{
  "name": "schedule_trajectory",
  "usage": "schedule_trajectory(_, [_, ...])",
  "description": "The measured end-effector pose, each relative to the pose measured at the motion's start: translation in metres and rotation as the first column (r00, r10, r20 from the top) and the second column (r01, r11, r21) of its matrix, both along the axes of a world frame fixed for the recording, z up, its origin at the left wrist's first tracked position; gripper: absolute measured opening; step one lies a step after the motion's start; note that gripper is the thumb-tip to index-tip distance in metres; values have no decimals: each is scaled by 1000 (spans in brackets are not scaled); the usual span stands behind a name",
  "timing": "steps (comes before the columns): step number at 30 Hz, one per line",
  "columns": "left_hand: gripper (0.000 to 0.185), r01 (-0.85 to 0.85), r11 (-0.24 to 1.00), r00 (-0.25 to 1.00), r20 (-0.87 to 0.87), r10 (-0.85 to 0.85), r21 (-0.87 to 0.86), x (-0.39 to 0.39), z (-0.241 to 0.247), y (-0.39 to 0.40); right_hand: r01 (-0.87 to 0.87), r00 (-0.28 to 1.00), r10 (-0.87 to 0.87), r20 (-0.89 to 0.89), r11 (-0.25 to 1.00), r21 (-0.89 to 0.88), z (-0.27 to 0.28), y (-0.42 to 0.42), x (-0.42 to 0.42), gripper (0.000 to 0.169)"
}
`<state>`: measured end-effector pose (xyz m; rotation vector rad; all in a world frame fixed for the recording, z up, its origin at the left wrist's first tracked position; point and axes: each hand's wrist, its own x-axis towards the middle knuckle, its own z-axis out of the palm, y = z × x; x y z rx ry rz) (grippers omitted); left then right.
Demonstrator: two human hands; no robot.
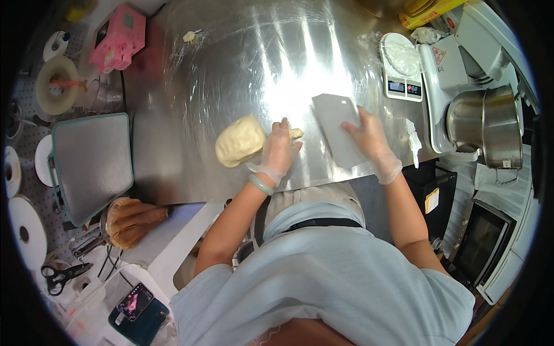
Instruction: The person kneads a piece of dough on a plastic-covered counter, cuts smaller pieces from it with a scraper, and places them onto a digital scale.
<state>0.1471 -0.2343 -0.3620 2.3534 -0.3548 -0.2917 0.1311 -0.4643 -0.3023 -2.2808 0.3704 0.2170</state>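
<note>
On the metal worktop (190,181), partly covered with clear plastic film, lies a large smooth lump of pale yellow dough (240,140). Directly to its right, my left hand (279,147), in a clear glove, has its fingers around a small piece of the same dough (296,133), part of which sticks out beside the fingers. My right hand (370,136), also gloved, grips a flat grey dough scraper (337,129) by its right edge. The scraper is tilted a little, near the table's front edge. A tiny dough scrap (189,36) lies on the film at the far left.
A white digital kitchen scale (401,65) stands at the back right, beside a stand mixer with a steel bowl (484,125). Crumpled white tissue (413,140) lies nearer me. At the left are a pink device (119,39) and a grey cutting board (93,164).
</note>
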Motion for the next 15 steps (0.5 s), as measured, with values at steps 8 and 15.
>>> schedule_trajectory(8, [32, -131, 985, 990, -65, 125, -114, -9, -21, 11, -278, 959, 283, -2, 943, -184, 14, 102, 2, 29])
schedule_trajectory(15, [20, -5, 997, 1000, -4, 4, -76, -14, -19, 12, -355, 928, 372, 5, 890, -287, -12, 134, 0, 13])
